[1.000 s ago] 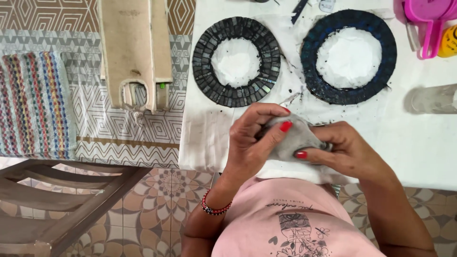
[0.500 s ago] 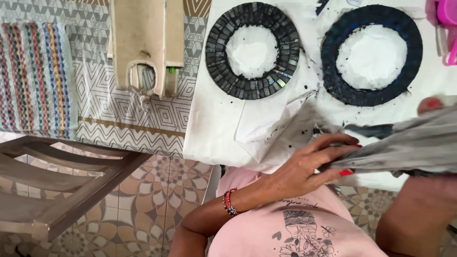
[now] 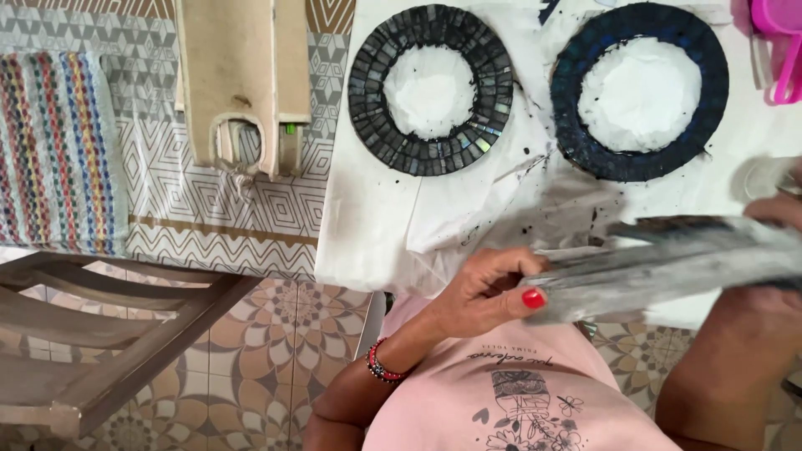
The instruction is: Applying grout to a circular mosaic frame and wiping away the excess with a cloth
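My left hand (image 3: 489, 288) pinches one end of a grey, stained cloth (image 3: 668, 263), thumb on top. The cloth is stretched out flat across the table's near edge toward the right. My right hand (image 3: 781, 209) grips its other end at the frame's right edge, blurred and partly cut off. Beyond the cloth lie two mosaic rings on white paper: a dark grey one (image 3: 430, 88) and a dark blue one (image 3: 639, 88), each with a white centre.
The white-covered table (image 3: 368, 225) is speckled with dark crumbs. A pink plastic thing (image 3: 781, 42) sits at the far right corner. A wooden chair (image 3: 92, 326) stands at the lower left. A cream wooden piece (image 3: 242, 83) and a striped rug (image 3: 50, 159) lie on the patterned cloth at left.
The cloth was bunched between both hands a second ago; now it is pulled out long and flat, with my right hand moved far to the right.
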